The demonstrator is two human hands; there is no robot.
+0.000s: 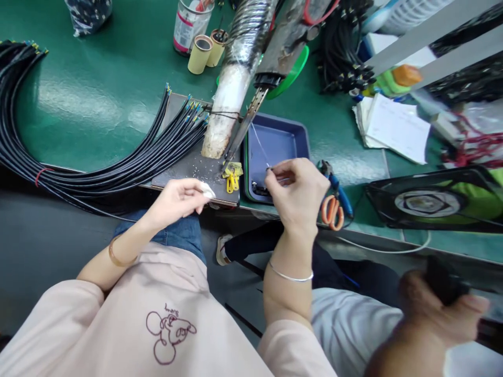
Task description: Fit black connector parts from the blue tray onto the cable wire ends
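My left hand (178,199) is closed, pinching a small white piece (207,190) at the front edge of a dark metal plate (188,167). My right hand (298,191) is closed in a pinch on a thin silvery wire (260,145) that runs up over the dark blue tray (283,141). A soldering iron tip (245,125) slants down to the plate between my hands, above a small yellow clip (233,174). Several black cables (118,157) with coloured wire ends fan onto the plate from the left.
Orange-handled scissors (332,209) and blue-handled pliers (338,188) lie right of the tray. Paper tubes (204,52), a jar (190,23), a green dish (293,73), papers (396,125) and a fan (432,201) stand on the green bench (78,94). Another person's hand (440,309) holds a dark object at lower right.
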